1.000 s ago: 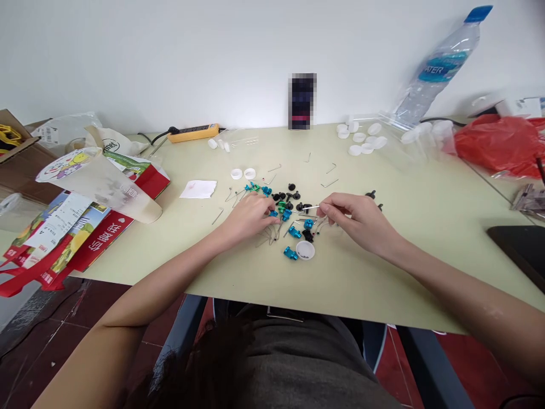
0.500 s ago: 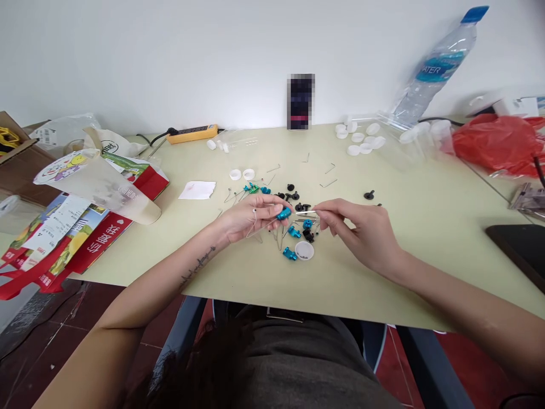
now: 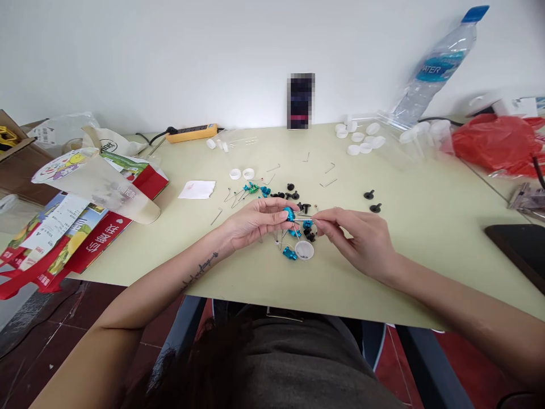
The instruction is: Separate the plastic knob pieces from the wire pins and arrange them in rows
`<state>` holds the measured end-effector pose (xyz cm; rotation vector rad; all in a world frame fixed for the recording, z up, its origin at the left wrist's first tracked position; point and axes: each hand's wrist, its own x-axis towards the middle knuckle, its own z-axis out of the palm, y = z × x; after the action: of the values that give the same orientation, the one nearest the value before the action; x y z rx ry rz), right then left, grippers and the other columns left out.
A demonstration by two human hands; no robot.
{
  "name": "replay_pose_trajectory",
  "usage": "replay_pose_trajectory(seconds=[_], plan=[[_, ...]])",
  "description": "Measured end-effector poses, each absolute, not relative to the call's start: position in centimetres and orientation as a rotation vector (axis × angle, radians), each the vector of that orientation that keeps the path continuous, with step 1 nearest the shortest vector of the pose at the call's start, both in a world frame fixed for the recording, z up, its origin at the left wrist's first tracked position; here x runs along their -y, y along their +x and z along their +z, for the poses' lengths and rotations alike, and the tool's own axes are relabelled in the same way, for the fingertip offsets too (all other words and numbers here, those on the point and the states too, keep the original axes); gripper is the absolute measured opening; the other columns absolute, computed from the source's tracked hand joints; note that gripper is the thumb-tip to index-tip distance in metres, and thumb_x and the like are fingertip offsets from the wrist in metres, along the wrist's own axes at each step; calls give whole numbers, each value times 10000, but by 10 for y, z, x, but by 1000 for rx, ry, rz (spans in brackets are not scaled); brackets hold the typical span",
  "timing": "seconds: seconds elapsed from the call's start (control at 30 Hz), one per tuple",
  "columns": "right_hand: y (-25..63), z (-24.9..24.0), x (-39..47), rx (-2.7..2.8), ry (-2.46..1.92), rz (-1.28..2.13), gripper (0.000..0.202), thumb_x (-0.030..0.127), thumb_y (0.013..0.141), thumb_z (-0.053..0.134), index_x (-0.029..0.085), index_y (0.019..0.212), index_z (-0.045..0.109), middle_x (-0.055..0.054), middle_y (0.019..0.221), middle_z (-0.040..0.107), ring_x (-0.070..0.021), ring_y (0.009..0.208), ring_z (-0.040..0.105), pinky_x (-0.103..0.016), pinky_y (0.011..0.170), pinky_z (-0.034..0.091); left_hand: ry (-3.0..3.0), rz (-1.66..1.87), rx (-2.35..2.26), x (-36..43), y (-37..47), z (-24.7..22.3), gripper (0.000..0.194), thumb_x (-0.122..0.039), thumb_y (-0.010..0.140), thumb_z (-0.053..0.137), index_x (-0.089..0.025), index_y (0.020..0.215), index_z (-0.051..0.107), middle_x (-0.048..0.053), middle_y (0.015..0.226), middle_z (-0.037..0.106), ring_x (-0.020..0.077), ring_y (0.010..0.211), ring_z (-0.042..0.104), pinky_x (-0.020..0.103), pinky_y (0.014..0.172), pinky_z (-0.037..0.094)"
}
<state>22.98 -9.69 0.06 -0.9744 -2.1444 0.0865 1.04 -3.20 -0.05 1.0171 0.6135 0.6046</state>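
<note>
Between thumb and fingers, my left hand (image 3: 259, 222) holds a small blue metal part (image 3: 289, 214). My right hand (image 3: 355, 236) pinches a thin metal rod (image 3: 304, 220), whose far end reaches the blue part. Under and around the fingertips lie more blue parts, black pieces and thin bent wires, partly hidden. One blue fitting (image 3: 290, 253) rests on the table beside a round white cap (image 3: 304, 250) with tiny pieces in it. Several black knobs (image 3: 290, 187) are behind the hands.
A cup (image 3: 102, 187) leans on red packaging (image 3: 96, 244) at the left. Behind are a yellow power strip (image 3: 191, 133), a phone (image 3: 300, 101), white caps (image 3: 358, 137) and a water bottle (image 3: 438, 68). Red plastic (image 3: 498, 145) and a dark device (image 3: 517, 247) stand right.
The blue part in my left hand has turned and shifted slightly right. My right hand has moved slightly down, and the wire that ran below my left hand has changed position.
</note>
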Motion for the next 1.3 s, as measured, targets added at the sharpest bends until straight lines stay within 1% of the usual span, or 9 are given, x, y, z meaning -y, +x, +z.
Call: replay_pose_trajectory(seconds=[0.2, 0.4, 0.5, 0.63, 0.7, 0.8, 0.97, 1.17, 1.3], plan=[[231, 2, 94, 1973, -1150, 275, 82, 223, 932, 473, 243, 903, 547, 32, 662, 634, -90, 492, 529, -226, 486, 407, 1012, 706, -607, 34, 11, 1, 137, -172, 748, 717, -105, 829, 631, 11, 785, 637, 71, 698, 628, 175, 702, 504], [231, 1, 94, 2052, -1193, 448, 106, 234, 936, 454, 234, 864, 531, 45, 623, 604, -82, 481, 491, -215, 473, 381, 917, 810, -624, 37, 15, 3, 131, -140, 740, 712, -109, 782, 593, 22, 769, 646, 112, 815, 656, 209, 805, 502], [229, 1, 97, 2075, -1163, 377, 100, 242, 933, 456, 240, 880, 542, 41, 628, 603, -87, 472, 483, -225, 462, 368, 975, 777, -601, 40, 15, 3, 124, -155, 756, 703, -108, 829, 615, 41, 812, 670, 126, 839, 660, 251, 852, 498], [229, 3, 97, 2002, -1201, 371, 130, 280, 946, 435, 245, 877, 539, 23, 666, 628, -101, 505, 515, -236, 485, 393, 1094, 599, -566, 46, 16, 3, 255, -205, 779, 690, -126, 1018, 654, 86, 941, 698, 146, 842, 668, 293, 844, 508], [229, 4, 97, 1975, -1227, 390, 147, 299, 950, 426, 245, 860, 528, 16, 663, 632, -110, 521, 529, -243, 488, 395, 1137, 514, -578, 47, 15, 3, 280, -226, 775, 695, -122, 1033, 666, 97, 952, 701, 157, 827, 674, 305, 830, 518], [229, 4, 98, 1992, -1221, 409, 158, 314, 952, 418, 248, 857, 527, 16, 648, 629, -116, 511, 527, -249, 470, 381, 1168, 498, -593, 46, 14, 3, 246, -234, 743, 726, -117, 949, 664, 88, 914, 707, 170, 811, 684, 335, 830, 529], [225, 1, 102, 2048, -1169, 479, 165, 305, 952, 410, 240, 867, 536, 26, 637, 614, -101, 486, 504, -239, 465, 370, 1190, 614, -628, 44, 14, 1, 285, -225, 709, 758, -138, 836, 518, 66, 890, 711, 186, 813, 696, 375, 822, 534], [220, 0, 104, 1991, -1218, 669, 176, 312, 950, 421, 216, 839, 517, 35, 599, 608, -92, 485, 476, -220, 472, 339, 1309, 685, -685, 48, 20, 1, 344, -199, 656, 784, -148, 809, 481, 21, 798, 689, 175, 768, 688, 367, 773, 546], [218, 1, 102, 1890, -1212, 827, 230, 372, 946, 428, 202, 817, 514, 29, 574, 601, -90, 467, 442, -223, 471, 317, 1417, 787, -733, 51, 24, -5, 361, -191, 606, 805, -154, 767, 484, -15, 739, 647, 138, 705, 662, 283, 677, 542]])
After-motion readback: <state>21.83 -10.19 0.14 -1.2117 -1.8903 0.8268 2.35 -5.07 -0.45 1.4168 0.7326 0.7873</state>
